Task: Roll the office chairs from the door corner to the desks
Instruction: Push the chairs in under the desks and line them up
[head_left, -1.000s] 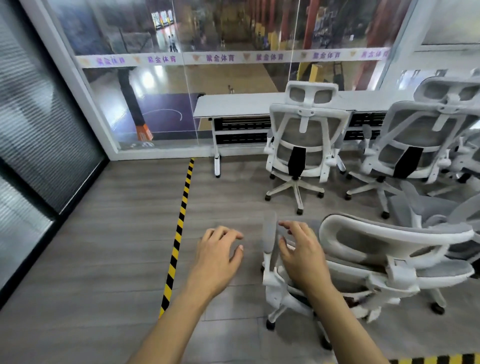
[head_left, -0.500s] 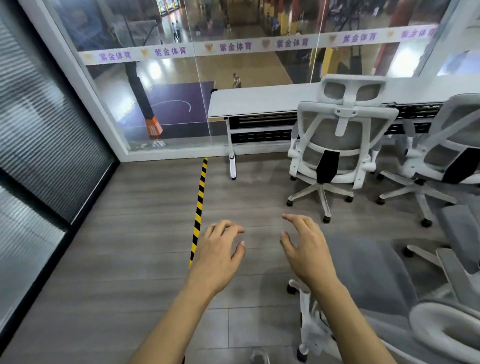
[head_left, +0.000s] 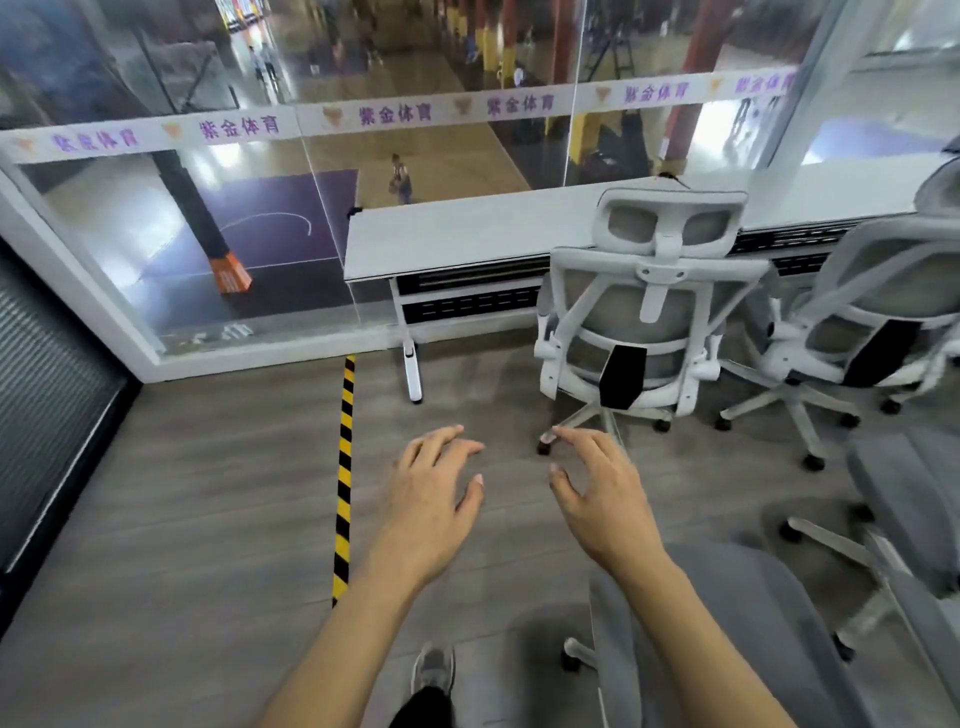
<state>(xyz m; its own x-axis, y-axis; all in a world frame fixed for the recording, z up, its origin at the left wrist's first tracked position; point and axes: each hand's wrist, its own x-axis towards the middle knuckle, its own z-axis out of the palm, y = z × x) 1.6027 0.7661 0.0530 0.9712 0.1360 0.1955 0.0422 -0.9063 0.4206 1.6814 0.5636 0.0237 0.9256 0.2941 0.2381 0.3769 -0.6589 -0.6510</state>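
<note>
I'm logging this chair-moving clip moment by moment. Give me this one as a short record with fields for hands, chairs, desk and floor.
left hand: open, holds nothing, over the floor
right hand: open, holds nothing, over the floor
nearest chair: grey seat at lower right, no hand on it
desk: white, along the glass wall
white chair: at the desk, back to camera
second chair: right of it, at the desk
tape: yellow-black stripe left of hands

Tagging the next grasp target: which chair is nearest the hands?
The grey chair at bottom right: the right forearm crosses its seat, just behind the right hand. The others stand farther off, toward the desk or right edge.
</note>
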